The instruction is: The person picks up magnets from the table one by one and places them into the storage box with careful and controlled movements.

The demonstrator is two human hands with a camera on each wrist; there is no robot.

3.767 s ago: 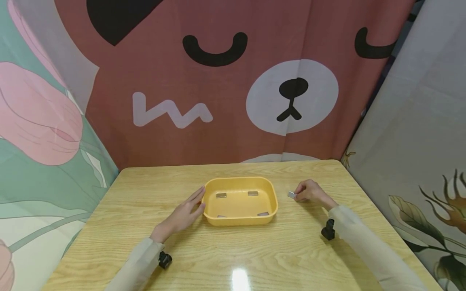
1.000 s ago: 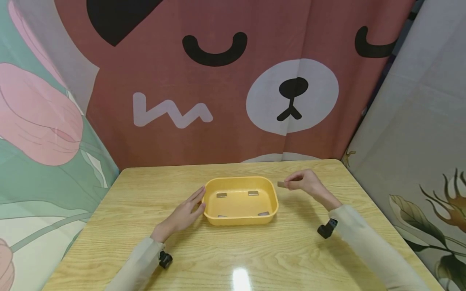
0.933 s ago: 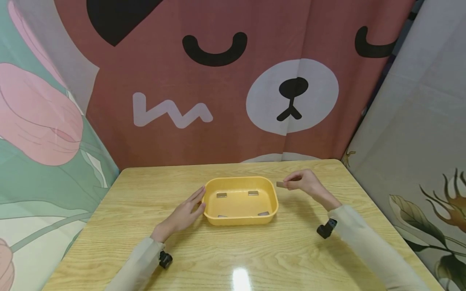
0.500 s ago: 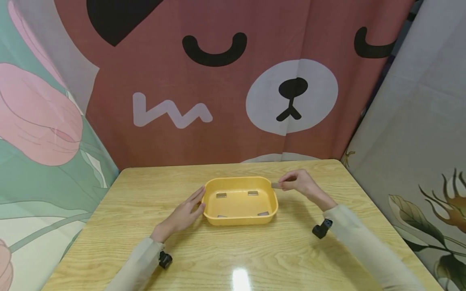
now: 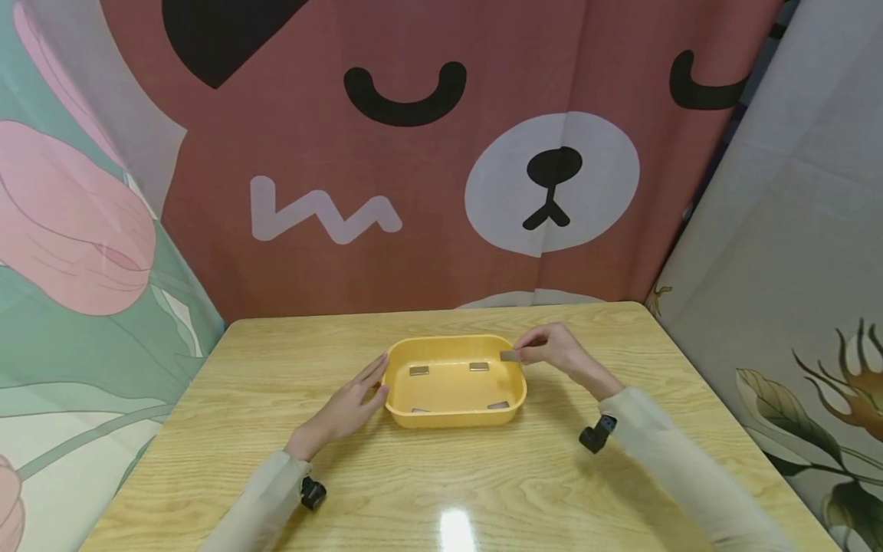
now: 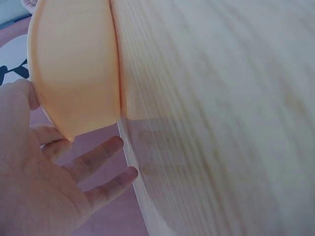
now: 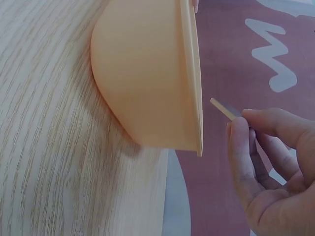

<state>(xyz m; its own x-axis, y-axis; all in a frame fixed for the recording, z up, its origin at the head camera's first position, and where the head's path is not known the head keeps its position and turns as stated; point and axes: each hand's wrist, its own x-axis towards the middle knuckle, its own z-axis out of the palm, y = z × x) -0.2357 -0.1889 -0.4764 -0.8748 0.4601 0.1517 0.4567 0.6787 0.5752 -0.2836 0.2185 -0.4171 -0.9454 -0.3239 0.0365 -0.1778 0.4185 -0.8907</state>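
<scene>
A yellow rectangular tray (image 5: 451,419) with rounded corners lies on the wooden table. My left hand (image 5: 347,409) touches its left end with fairly straight fingers. In the left wrist view, some fingertips (image 6: 58,147) meet the tray's rim while the others are stretched out apart from it. Between thumb and fingertips, my right hand (image 5: 562,353) pinches a small flat silvery rectangular piece (image 5: 510,356) over the tray's right end. The right wrist view shows this piece (image 7: 224,108) above the rim, apart from it. Similar pieces lie inside, such as one at back left (image 5: 419,370) and another at back right (image 5: 479,366).
Two more flat pieces lie near the tray's front wall, one at front right (image 5: 498,405) and one at front left (image 5: 420,410), partly hidden. The wooden table (image 5: 386,491) ends at a patterned curtain (image 5: 310,276) behind.
My right hand has lifted the silvery piece from beside the tray and carried it left, over the tray's right end. My left hand has stayed at the left end.
</scene>
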